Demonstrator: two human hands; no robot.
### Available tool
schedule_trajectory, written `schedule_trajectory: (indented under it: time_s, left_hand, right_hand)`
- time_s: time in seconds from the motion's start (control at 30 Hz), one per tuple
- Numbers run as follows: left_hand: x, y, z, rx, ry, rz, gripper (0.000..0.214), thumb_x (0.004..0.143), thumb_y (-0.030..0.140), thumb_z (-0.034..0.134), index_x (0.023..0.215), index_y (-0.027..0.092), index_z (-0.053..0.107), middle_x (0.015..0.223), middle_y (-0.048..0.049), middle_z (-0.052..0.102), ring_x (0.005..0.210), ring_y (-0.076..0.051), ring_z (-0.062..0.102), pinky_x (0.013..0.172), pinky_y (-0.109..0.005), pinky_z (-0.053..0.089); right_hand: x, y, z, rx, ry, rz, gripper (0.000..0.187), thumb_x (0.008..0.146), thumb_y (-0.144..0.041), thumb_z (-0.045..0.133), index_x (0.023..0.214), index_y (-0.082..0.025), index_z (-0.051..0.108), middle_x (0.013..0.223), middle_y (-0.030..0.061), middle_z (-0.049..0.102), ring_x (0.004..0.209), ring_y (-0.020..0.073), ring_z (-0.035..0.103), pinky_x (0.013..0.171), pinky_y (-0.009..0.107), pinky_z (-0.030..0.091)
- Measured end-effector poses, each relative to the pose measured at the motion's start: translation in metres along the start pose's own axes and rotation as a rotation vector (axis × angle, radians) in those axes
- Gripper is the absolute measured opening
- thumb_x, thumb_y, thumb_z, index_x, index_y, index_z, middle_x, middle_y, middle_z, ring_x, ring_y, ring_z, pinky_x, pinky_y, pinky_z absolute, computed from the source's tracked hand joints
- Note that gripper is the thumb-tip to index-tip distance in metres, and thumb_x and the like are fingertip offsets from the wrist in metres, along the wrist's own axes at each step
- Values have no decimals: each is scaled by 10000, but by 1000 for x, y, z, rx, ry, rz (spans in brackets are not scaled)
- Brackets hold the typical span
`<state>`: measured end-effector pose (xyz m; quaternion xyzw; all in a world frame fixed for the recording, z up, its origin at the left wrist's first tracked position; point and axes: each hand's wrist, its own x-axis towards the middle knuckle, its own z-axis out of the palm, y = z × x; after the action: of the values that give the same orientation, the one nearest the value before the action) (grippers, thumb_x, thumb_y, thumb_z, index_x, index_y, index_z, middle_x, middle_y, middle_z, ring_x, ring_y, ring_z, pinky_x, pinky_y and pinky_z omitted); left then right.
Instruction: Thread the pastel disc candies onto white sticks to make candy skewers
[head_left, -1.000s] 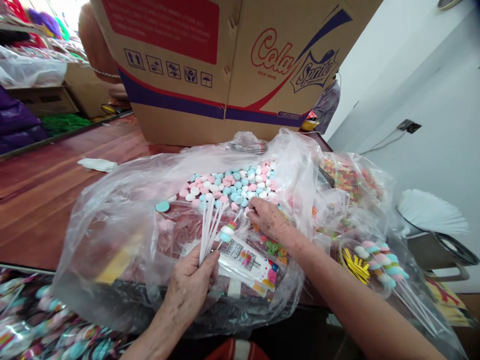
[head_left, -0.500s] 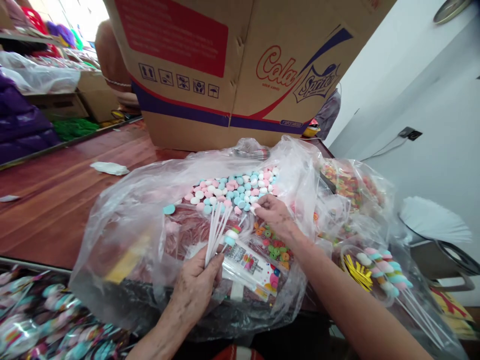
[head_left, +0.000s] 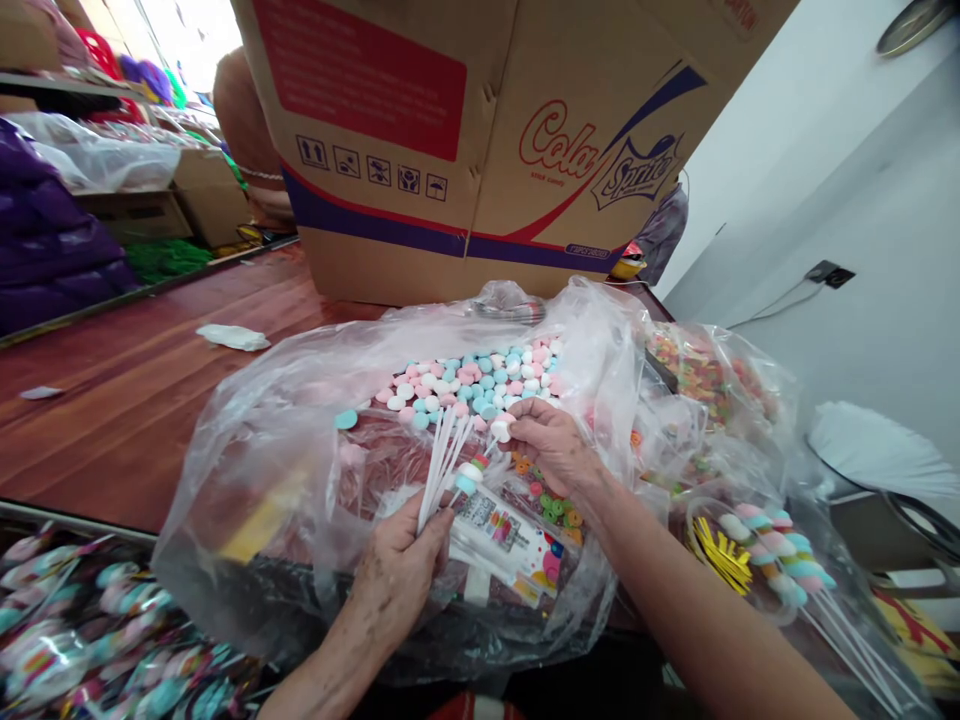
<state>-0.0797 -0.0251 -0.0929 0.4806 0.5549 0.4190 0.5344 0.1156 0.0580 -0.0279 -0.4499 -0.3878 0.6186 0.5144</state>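
My left hand [head_left: 401, 570] is closed round a bunch of thin white sticks [head_left: 442, 458] and a printed packet [head_left: 504, 535]; one stick carries white and blue candies [head_left: 471, 473]. My right hand [head_left: 553, 443] pinches a white candy [head_left: 501, 428] at that stick's tip. Both hands work over an open clear plastic bag [head_left: 255, 450] holding a pile of pink, white and blue candies [head_left: 472, 382]. Small ring-shaped candies [head_left: 553, 502] lie just below my right wrist.
A big Cola/Sprite cardboard box [head_left: 480, 140] stands behind the bag on the red-brown wooden table [head_left: 135, 400]. Bags of coloured sweets [head_left: 701, 375] and finished candy skewers [head_left: 780, 555] lie at right. Wrapped candies [head_left: 82, 640] fill the lower left. Another person [head_left: 251, 150] sits behind the box.
My right hand has drawn back from the candy pile with a white candy and brought it to the tip of the stick. The left hand has kept its hold.
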Motion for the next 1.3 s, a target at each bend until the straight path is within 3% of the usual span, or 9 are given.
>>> schedule_trajectory:
  time_s: [0.3, 0.47, 0.63, 0.83, 1.13, 1.3]
  left_hand:
    - [2, -7, 1, 5, 52, 9, 405, 837, 503, 616, 1019, 156, 718, 500, 64, 464, 461, -123, 385, 438, -224, 277]
    - [2, 0, 1, 13, 65, 4, 400, 785, 533, 647, 919, 163, 713, 487, 62, 464, 461, -127, 386, 443, -232, 278]
    - [1, 5, 3, 18, 83, -13, 471, 761, 605, 625, 909, 163, 690, 473, 70, 444, 450, -133, 387, 454, -246, 289]
    - [0, 9, 3, 45, 84, -5, 450, 747, 615, 616, 845, 178, 657, 473, 67, 449, 455, -134, 386, 463, -252, 294]
    - [0, 1, 0, 32, 88, 13, 351, 777, 529, 630, 831, 182, 641, 489, 60, 461, 470, -141, 402, 472, -253, 297]
    - [1, 0, 1, -11, 98, -1, 390, 780, 536, 655, 935, 178, 660, 498, 65, 460, 466, -140, 388, 455, -250, 281]
  right_hand:
    - [-8, 10, -1, -223, -1, -175, 250, 698, -338, 783, 902, -198, 752, 738, -17, 708, 670, 127, 618, 626, 245, 477]
    - [-12, 17, -2, -404, -16, -233, 244, 794, -381, 719, 962, -215, 782, 786, -12, 734, 711, 141, 641, 674, 262, 505]
    - [-14, 35, 0, -492, 6, -308, 300, 872, -388, 642, 1101, -253, 782, 1026, 12, 785, 894, 193, 721, 848, 333, 576]
    - [-20, 44, 6, -548, 8, -408, 306, 900, -337, 605, 1138, -266, 784, 1155, 12, 776, 1093, 232, 724, 1043, 399, 542]
    - [-31, 41, 22, -613, -135, -396, 305, 920, -275, 590, 1165, -319, 766, 1188, -5, 764, 1132, 231, 717, 1058, 412, 536]
    - [-33, 36, 22, -675, -210, -382, 337, 932, -265, 548, 1200, -305, 748, 1219, 3, 754, 1157, 217, 704, 1060, 388, 519]
